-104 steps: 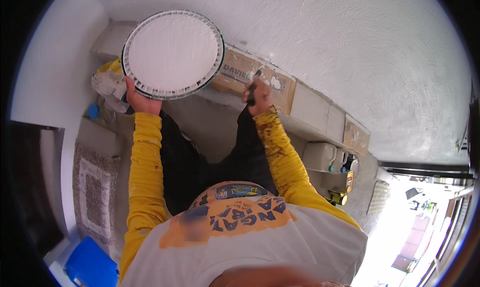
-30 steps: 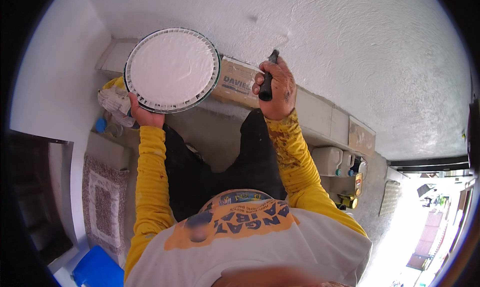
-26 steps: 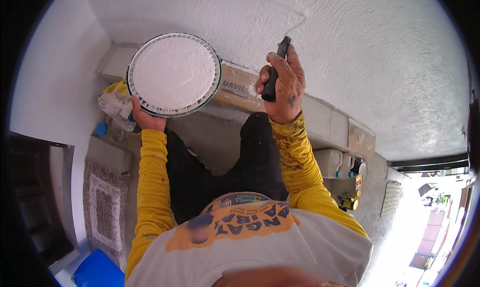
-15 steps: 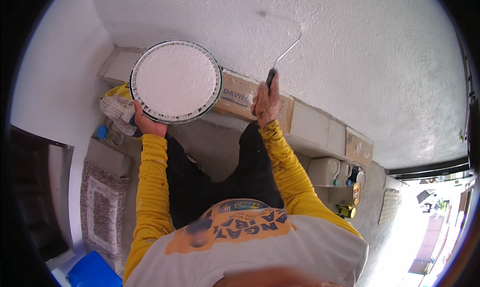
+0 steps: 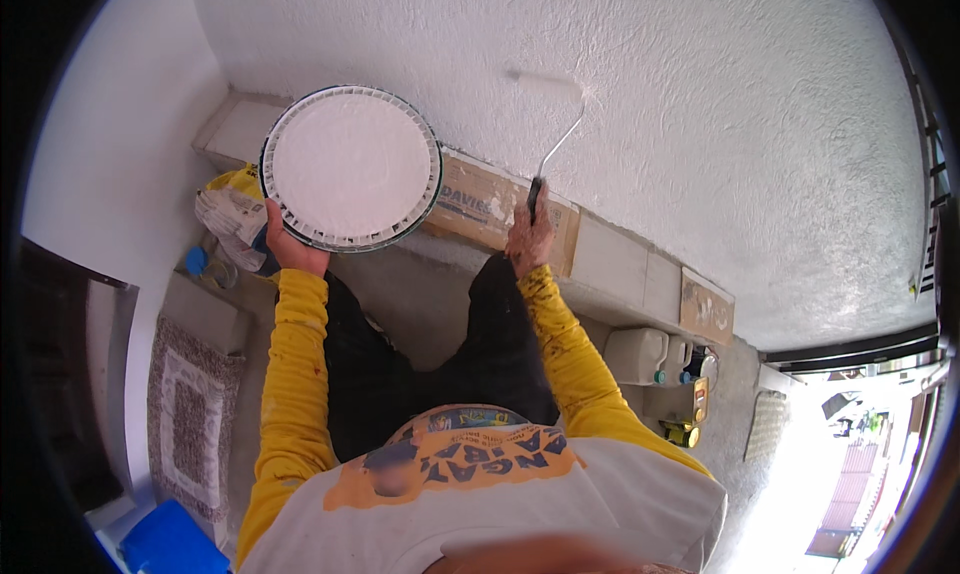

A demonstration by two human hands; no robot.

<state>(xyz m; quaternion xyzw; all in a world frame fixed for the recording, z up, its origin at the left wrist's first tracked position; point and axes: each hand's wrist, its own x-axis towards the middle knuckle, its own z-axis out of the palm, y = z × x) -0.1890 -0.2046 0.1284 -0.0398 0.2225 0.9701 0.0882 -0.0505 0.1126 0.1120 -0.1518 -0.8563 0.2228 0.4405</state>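
Note:
My left hand [image 5: 293, 248] grips the near left rim of a round tray [image 5: 432, 196] with a slotted white rim and dark green edge. Smooth white paint [image 5: 350, 164] fills its face. In my right hand [image 5: 531, 242] is the black handle of a paint roller [image 5: 561, 146], fingers wrapped round it. The thin metal rod runs up from the handle to a white roller sleeve at the textured white wall [image 5: 700, 124], over which the sleeve is hard to pick out.
A ledge [image 5: 615, 254] runs along the wall's foot, with cardboard [image 5: 490, 209] on it. Plastic jugs [image 5: 636, 356] and tins stand at right. A yellow-and-white bag [image 5: 235, 209] sits beside the tray; a patterned mat [image 5: 195, 414] and blue object [image 5: 172, 539] lie at left.
The roller and my right hand have come down and slightly left, toward me. The tray stays nearly in place in my left hand.

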